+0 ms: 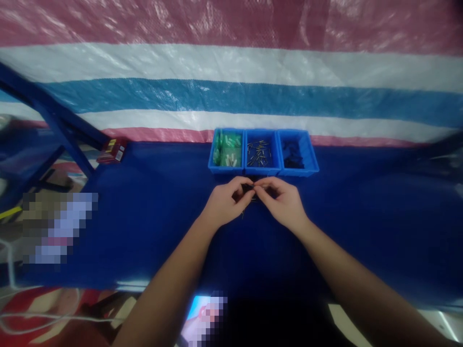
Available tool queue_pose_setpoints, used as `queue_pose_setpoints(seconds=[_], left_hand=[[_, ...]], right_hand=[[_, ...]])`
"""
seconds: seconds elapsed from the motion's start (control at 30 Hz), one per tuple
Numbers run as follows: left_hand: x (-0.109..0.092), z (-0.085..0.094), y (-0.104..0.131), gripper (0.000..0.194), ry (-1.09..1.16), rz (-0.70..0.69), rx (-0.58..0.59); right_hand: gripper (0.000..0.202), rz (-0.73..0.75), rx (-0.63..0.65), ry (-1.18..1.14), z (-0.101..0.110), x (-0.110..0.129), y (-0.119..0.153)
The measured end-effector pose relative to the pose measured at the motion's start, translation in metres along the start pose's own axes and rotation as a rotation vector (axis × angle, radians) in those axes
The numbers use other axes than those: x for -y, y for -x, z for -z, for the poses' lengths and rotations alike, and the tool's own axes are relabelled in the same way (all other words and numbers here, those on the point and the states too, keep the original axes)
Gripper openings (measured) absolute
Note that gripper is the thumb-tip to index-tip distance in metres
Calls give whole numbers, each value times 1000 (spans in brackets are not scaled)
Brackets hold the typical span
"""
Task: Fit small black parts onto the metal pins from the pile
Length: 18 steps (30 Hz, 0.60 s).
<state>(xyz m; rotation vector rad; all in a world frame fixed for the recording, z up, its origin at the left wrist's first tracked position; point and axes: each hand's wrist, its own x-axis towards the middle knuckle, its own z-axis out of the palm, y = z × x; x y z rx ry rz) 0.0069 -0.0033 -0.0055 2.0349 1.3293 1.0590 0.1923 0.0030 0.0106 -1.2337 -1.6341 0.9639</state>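
Note:
My left hand [229, 200] and my right hand [284, 200] meet fingertip to fingertip just in front of three blue bins. Both are closed in a pinch. Whatever sits between the fingertips is too small and too hidden to name. Below the fingers, a few thin slivers [243, 212] show on the blue table, partly covered by my hands. The left bin [227, 169] has a green lining with whitish short pieces in it. Slim metallic pins [258, 153] lie loose in the middle bin [262, 171]. Dark small pieces [292, 156] fill part of the right bin [307, 149].
The blue tabletop [155, 207] reaches back to a striped plastic sheet [231, 96]. At the back left stands a small red box [113, 150] beside a blue metal frame [72, 120]. A lit, pixelated screen [202, 318] shows below the front edge.

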Motion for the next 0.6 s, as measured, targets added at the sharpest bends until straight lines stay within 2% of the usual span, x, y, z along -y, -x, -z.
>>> queue_pose_setpoints(seconds=[0.6], left_hand=[[4, 0, -1, 14, -28, 29, -4]], right_hand=[[15, -40, 29, -25, -2, -2, 0]])
